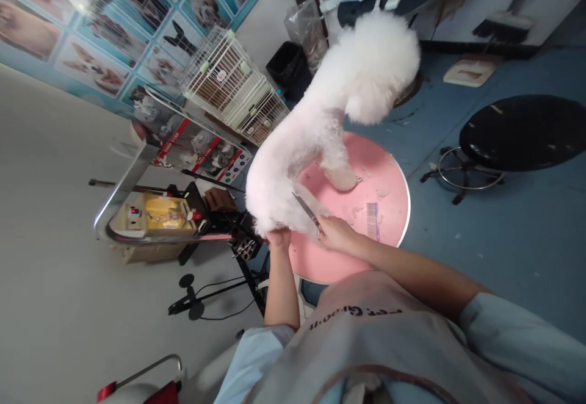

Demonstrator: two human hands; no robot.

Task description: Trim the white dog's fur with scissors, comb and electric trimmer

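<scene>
A fluffy white dog point(320, 123) stands on a round pink grooming table point(389, 190). My right hand point(336, 233) is closed round a pair of scissors point(306, 207) whose blades point into the fur at the dog's rear. My left hand point(278, 237) presses up under the dog's rear, with its fingers buried in the fur. A purple comb point(372, 220) lies on the table just right of my right hand.
A black stool point(522, 132) stands on the blue floor to the right. White wire cages point(229, 80) and a black bin point(288, 65) sit behind the dog. A metal grooming arm point(132, 178), a tool stand point(245, 245) and a yellow box point(160, 212) are at the left.
</scene>
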